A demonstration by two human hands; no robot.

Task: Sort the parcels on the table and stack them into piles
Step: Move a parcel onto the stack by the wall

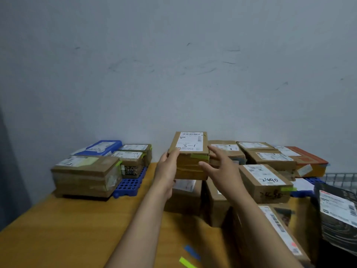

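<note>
The box (190, 151) marked "3-1" sits above the middle parcels (185, 192) on the table (77, 229). The left hand (168, 167) grips its left edge. The right hand (222, 169) is spread flat, its fingers (214, 151) at the box's right side; whether they touch it is unclear.

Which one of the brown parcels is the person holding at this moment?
The box marked 3-1, in the middle of the view. Only this one is gripped: the left hand holds its left edge, and the right hand is open beside it.
</note>
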